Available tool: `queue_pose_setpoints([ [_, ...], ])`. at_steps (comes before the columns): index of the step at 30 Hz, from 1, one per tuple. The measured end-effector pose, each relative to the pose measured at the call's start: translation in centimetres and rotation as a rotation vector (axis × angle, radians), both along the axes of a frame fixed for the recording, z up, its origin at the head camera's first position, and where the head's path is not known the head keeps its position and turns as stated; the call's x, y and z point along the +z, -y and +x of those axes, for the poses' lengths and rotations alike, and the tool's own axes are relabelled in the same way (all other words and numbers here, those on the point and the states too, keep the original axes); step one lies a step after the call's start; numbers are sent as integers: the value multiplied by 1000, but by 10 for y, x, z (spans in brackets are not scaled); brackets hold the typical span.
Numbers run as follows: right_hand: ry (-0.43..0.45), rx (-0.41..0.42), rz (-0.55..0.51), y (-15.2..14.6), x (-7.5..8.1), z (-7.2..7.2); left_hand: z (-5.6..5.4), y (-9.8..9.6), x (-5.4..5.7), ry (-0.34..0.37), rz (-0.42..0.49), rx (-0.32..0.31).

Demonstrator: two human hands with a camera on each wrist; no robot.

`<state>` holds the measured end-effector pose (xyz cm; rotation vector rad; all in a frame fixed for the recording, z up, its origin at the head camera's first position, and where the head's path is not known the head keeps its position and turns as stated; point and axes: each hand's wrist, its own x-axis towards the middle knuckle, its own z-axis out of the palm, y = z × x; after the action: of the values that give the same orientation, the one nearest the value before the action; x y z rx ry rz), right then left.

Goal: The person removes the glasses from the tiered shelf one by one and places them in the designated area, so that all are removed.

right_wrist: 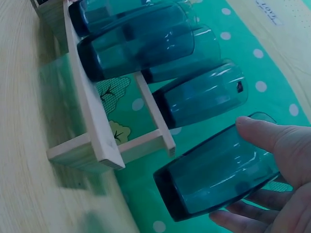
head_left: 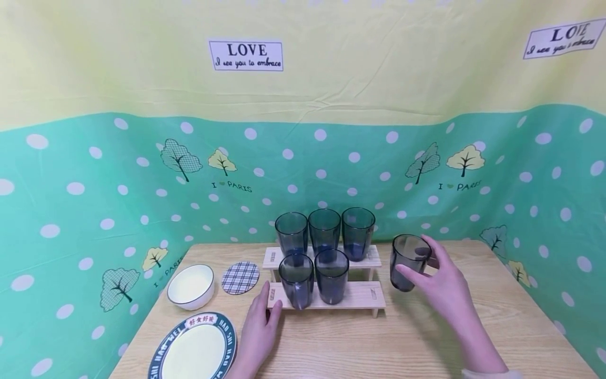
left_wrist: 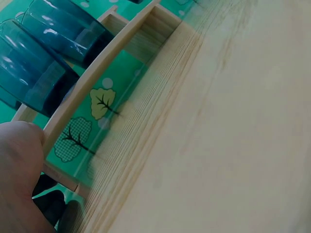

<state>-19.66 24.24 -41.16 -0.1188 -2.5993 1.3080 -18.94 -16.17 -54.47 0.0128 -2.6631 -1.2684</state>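
Observation:
My right hand [head_left: 442, 284] holds a smoky dark drinking glass [head_left: 403, 273] upright, thumb on the near side, just right of a two-tier wooden rack [head_left: 355, 297]. In the right wrist view, the held glass [right_wrist: 214, 170] is apart from the rack. My left hand [head_left: 259, 331] grips the left end of the lower shelf; some of its fingers are hidden. Two matching glasses, a left one [head_left: 296, 284] and a right one [head_left: 332, 279], stand on the lower shelf. Behind them, three more glasses [head_left: 358, 234] line the upper shelf.
Left of the rack are a white bowl [head_left: 191, 287], a round checked coaster [head_left: 240, 278] and a plate with a dark green lettered rim [head_left: 229, 337]. A patterned cloth [head_left: 331, 173] hangs behind and beside the wooden table [head_left: 341, 347].

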Motion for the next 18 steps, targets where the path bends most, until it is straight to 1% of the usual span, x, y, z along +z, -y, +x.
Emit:
queue_pose_setpoints([
  [6, 3, -46, -13, -2, -9, -6, 0, 0, 1, 4, 2, 3],
  [11, 6, -88, -42, -4, -22, -12, 0, 0, 0, 2, 5, 2],
  [18, -44, -124, -92, -3, -42, -19, 0, 1, -1, -3, 2, 1],
])
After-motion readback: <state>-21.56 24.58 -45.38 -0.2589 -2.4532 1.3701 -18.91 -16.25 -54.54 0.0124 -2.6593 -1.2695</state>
